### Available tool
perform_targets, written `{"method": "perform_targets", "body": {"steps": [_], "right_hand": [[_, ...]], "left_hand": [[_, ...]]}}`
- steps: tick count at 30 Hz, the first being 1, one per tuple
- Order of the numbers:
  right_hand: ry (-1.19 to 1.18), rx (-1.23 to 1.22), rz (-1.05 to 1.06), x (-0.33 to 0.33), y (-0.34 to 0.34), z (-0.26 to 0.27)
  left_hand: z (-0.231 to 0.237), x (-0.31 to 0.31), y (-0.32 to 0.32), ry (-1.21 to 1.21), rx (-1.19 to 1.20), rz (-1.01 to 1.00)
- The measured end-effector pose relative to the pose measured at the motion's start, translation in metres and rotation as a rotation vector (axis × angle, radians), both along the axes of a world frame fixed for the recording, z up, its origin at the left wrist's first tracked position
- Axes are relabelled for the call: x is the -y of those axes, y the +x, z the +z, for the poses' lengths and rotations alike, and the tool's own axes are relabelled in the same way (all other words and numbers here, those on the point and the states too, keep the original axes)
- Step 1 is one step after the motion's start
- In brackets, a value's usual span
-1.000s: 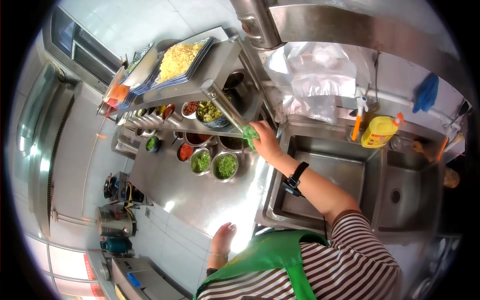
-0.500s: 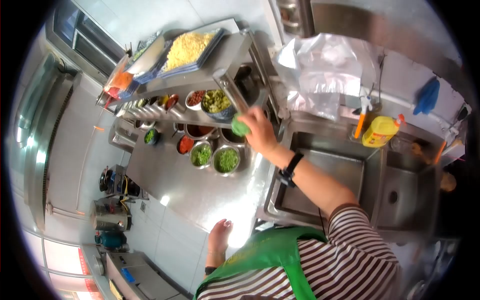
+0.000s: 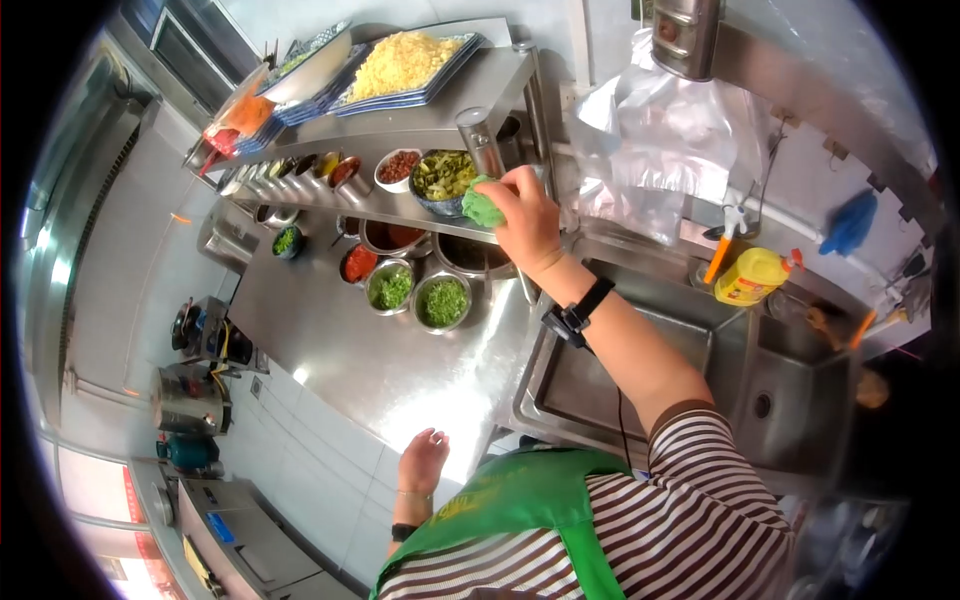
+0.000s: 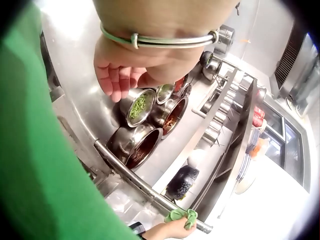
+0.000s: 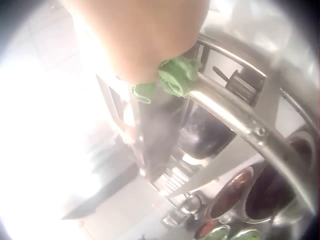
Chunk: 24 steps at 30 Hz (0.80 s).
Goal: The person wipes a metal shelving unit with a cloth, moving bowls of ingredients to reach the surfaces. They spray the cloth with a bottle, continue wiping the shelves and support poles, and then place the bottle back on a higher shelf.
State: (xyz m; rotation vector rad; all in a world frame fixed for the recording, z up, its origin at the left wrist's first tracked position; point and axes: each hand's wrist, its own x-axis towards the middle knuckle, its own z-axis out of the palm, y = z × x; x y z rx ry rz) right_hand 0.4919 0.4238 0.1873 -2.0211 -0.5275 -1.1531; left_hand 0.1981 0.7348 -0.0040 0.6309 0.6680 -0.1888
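The right hand (image 3: 530, 222) grips a bunched green cloth (image 3: 482, 203) against a round steel post (image 3: 480, 145) at the shelf's corner. Its fingers curl round the cloth. The right wrist view has the cloth (image 5: 177, 75) on the shiny tube (image 5: 225, 110), below the blurred hand (image 5: 140, 35). Low in the head view, the left hand (image 3: 424, 463) hangs beside the steel counter (image 3: 360, 370), fingers slightly bent, holding nothing. Its relaxed fingers also show in the left wrist view, where the hand (image 4: 135, 67) appears above a metal bowl of chopped greens (image 4: 137, 107).
Bowls of greens (image 3: 442, 303) and red food (image 3: 358, 264) stand beneath the shelf. The shelf carries a tray of yellow food (image 3: 400, 68) and a bowl of pickled-looking pieces (image 3: 443, 175). Right of the counter are a double sink (image 3: 630, 330) and a yellow bottle (image 3: 750, 278).
The right hand has moved with the green cloth along the post, closer to its top end. The left hand still hangs low. The head view has shifted.
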Motion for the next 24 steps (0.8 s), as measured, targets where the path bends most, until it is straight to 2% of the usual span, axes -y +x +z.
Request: {"method": "perform_targets", "body": {"steps": [2,5,8,10,12,14,17,20,22,24], "right_hand": [[-0.008,-0.001,-0.007,0.001,0.003,-0.027],[-0.125,-0.323,0.018,0.002,-0.008,-0.084],[-0.062,-0.239,0.018,0.002,-0.005,-0.069],[0.02,-0.075,0.052,0.004,-0.003,-0.018],[0.028,0.004,0.032,0.014,-0.001,0.007],[0.058,0.003,0.043,0.015,0.005,-0.027],[-0.182,-0.329,0.069,0.016,-0.003,-0.101],[-0.099,-0.341,0.095,0.013,-0.004,-0.084],[0.005,-0.152,0.139,0.01,0.006,-0.043],[0.012,-0.02,0.101,0.016,0.0,0.002]], "left_hand": [[0.006,0.006,0.004,0.018,-0.018,-0.034],[0.003,0.005,0.004,0.022,-0.017,-0.041],[-0.003,-0.002,0.0,0.052,0.01,-0.013],[-0.011,-0.005,-0.004,0.061,-0.007,0.002],[-0.004,0.0,-0.006,0.06,-0.027,-0.009],[0.0,0.004,0.001,0.054,-0.014,-0.023],[-0.004,0.005,-0.001,0.016,-0.038,-0.003],[-0.007,0.001,0.009,-0.026,-0.005,-0.029],[-0.002,0.003,0.004,0.026,-0.007,-0.009],[0.002,0.006,0.006,0.013,-0.016,-0.045]]}}
